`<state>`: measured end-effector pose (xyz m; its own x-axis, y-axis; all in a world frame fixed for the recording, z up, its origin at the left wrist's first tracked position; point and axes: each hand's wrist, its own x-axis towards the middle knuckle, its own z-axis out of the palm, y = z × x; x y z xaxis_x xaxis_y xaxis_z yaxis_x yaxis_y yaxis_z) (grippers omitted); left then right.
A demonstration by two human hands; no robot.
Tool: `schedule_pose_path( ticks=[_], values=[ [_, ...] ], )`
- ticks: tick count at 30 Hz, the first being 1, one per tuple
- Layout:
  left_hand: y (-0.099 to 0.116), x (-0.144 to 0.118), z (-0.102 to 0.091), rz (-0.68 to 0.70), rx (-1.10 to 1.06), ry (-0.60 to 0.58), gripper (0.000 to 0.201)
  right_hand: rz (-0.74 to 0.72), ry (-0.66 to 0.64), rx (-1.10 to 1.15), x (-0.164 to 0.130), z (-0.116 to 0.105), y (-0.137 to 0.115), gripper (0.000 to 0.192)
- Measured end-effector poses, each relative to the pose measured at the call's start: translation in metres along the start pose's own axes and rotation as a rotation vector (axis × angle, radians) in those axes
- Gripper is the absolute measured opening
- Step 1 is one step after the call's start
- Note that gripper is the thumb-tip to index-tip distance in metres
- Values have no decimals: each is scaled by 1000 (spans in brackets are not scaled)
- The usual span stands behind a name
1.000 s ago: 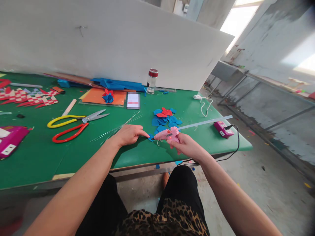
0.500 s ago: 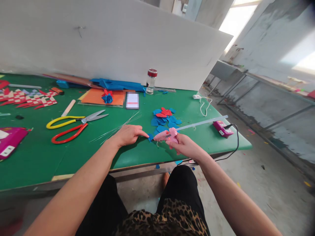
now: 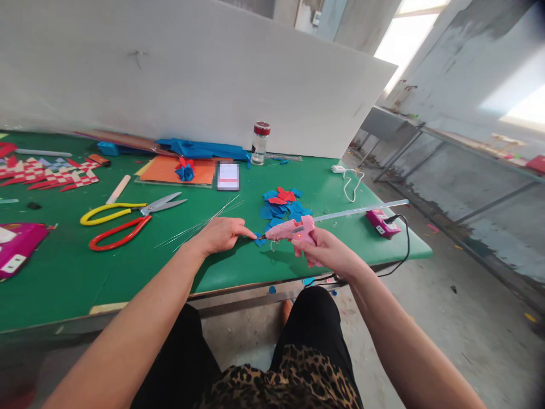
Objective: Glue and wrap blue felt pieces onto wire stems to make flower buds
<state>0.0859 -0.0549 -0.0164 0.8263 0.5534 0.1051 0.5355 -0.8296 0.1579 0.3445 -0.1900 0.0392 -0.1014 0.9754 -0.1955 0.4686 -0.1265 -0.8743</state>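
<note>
My right hand (image 3: 324, 251) grips a pink hot glue gun (image 3: 292, 229) with a clear glue stick (image 3: 360, 209) sticking out of its back. The nozzle points left at a small blue paper piece (image 3: 259, 240) lying on the green table (image 3: 238, 267). My left hand (image 3: 221, 234) rests flat on the table, its forefinger pressing that blue piece down. Just behind lies a pile of blue and red paper petals (image 3: 283, 204).
Yellow-handled scissors (image 3: 128, 207) and red-handled scissors (image 3: 117, 232) lie to the left, with thin wires (image 3: 200, 222) beside them. Farther back are an orange sheet (image 3: 176, 169) with a paper flower (image 3: 186, 169), a small jar (image 3: 259, 143), a white board (image 3: 191, 74) and a pink box (image 3: 380, 221) with a black cable.
My right hand has tilted the glue gun up a little, so its body sits higher and farther right, the nozzle still at the blue piece. My left hand has stayed in place.
</note>
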Motion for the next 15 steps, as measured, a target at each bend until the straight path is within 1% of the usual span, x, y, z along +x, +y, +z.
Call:
schedule_pose_path(
  ticks=[3,5,8,10,12,15],
  values=[
    [0,-1,0,1,-10,9,54,-25,15,58,-3,-10,8,43],
    [0,-2,-1,1,-12,12,53,-44,58,152,-4,-18,16,45],
    [-1,-4,-2,1,-15,17,51,-34,175,316,-2,-29,34,51],
    [-2,-6,-3,-9,-32,24,50,3,256,400,1,-37,48,50],
    [-3,-7,-5,-25,-62,31,50,33,325,439,4,-46,63,45],
    [-2,-8,-8,-48,-101,39,49,33,399,428,8,-59,83,43]
  ],
)
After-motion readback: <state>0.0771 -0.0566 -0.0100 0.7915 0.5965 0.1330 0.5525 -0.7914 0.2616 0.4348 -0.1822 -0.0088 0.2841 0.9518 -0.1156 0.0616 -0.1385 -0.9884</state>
